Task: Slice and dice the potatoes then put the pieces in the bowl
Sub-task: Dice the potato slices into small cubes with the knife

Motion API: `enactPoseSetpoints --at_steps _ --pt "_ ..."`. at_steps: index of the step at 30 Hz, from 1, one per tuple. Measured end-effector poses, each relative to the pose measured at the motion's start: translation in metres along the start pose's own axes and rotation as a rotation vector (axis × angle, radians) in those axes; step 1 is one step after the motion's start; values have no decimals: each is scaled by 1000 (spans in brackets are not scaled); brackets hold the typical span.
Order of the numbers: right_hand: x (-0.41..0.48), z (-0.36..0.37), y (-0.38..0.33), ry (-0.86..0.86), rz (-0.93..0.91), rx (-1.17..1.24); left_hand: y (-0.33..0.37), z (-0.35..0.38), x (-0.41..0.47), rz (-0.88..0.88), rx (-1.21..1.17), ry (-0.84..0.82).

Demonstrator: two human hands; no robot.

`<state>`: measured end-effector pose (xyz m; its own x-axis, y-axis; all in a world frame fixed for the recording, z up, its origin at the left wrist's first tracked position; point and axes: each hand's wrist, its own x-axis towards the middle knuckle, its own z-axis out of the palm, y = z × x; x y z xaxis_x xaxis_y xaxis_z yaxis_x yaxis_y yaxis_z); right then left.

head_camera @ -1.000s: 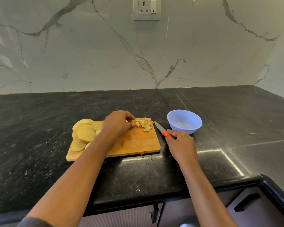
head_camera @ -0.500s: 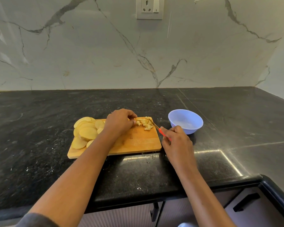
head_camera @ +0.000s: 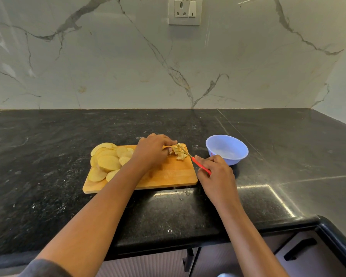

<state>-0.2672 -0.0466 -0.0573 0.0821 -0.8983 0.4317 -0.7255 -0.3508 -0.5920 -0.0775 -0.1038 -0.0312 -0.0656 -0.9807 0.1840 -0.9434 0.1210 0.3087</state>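
Observation:
A wooden cutting board point(head_camera: 168, 176) lies on the black counter. Several round potato slices point(head_camera: 108, 161) are piled on its left half. A small heap of diced potato point(head_camera: 178, 152) sits at its far right corner. My left hand point(head_camera: 152, 150) rests on the board with its fingertips pressed against the diced heap, holding potato there. My right hand point(head_camera: 216, 174) grips the red-handled knife point(head_camera: 200, 165); its blade lies across the diced pieces. The pale blue bowl point(head_camera: 227, 149) stands just right of the board and looks empty.
The black stone counter point(head_camera: 48, 196) runs to a marble wall with a power socket point(head_camera: 185, 10). The counter's front edge lies near me, with cabinet fronts and a dark handle point(head_camera: 300, 249) below at the right.
My right hand has swung the knife left from beside the bowl until its blade is over the diced potato. My left hand has stayed on the pieces.

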Motion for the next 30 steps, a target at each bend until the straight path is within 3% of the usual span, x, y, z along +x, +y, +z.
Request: enactPoseSetpoints --at_steps 10,15,20,30 --pt "0 0 2 20 58 73 3 -1 -3 -64 26 51" --pt "11 2 3 21 96 -29 -4 -4 -3 -141 54 149" --pt "16 3 1 -48 111 -103 -9 -6 -4 -231 78 64" --pt "17 5 1 -47 115 -96 3 2 -1 -180 87 108"
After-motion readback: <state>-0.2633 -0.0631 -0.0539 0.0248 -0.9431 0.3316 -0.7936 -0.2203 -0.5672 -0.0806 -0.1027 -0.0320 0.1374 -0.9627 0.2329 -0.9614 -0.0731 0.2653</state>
